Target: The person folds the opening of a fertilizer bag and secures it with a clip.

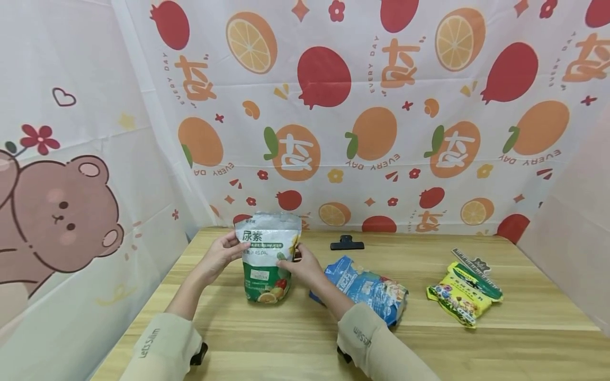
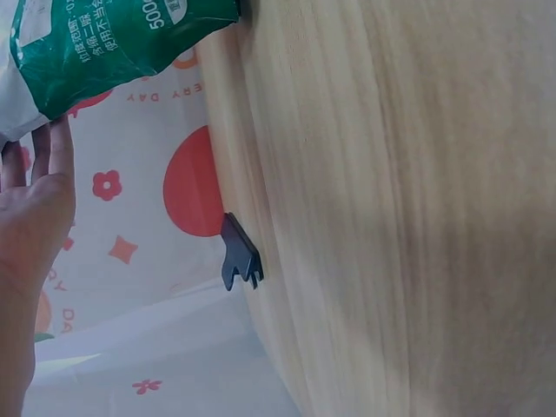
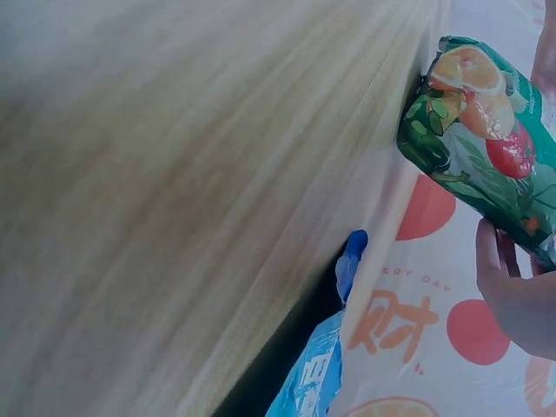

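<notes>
Both hands hold a white and green stand-up bag of urea fertilizer (image 1: 268, 259), upright near the back left of the table. My left hand (image 1: 223, 255) grips its left side, with the thumb in front and the fingers partly behind. On the other side, my right hand (image 1: 302, 265) pinches the right edge, its thumb lying across the front. Fruit pictures (image 3: 486, 113) on the bag show in the right wrist view. The left wrist view catches the bag's green lower part (image 2: 113, 52) above the left fingers.
Right of the bag lies a blue bag (image 1: 364, 288), partly behind the right forearm. Farther right is a yellow and green bag (image 1: 464, 296) beside a grey clip (image 1: 476, 263). One black clip (image 1: 347, 243) lies near the back edge. A printed curtain (image 1: 324, 132) hangs behind the table.
</notes>
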Available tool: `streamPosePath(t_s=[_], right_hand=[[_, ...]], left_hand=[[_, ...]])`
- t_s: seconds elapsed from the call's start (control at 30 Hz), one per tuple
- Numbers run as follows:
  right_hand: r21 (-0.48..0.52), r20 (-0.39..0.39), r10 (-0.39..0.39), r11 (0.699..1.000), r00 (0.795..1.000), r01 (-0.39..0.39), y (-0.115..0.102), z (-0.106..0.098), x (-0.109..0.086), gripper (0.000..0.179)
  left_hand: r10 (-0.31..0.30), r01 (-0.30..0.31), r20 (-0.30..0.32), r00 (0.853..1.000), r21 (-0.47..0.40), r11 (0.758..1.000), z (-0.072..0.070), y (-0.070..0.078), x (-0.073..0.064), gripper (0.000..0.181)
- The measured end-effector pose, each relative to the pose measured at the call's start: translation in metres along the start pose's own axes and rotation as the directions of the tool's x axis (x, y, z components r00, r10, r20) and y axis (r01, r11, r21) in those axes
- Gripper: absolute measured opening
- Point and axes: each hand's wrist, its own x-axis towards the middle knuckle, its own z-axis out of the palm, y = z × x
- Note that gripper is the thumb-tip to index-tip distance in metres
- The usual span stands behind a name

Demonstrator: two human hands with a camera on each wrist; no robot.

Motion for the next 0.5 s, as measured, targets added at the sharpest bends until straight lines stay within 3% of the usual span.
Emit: streamPosePath(t_s=[0.3,0.5], right_hand=[[0.018,0.035,-0.036,0.999,0.999,0.035,-0.0021,-0.0003,-0.0003,0.057],[0.023,0.04,-0.066,0.998,0.997,0.065,-0.0029,0.0016,-0.0023,0.056]], left_hand=[[0.028,-0.026,0.028,0.999,-0.046,0.999,-0.0013,0.0012,-0.0036,0.039],[0.025,-0.025,0.009,1.0,-0.059,0.998,-0.0008,0.0009,-0.0058,0.046]])
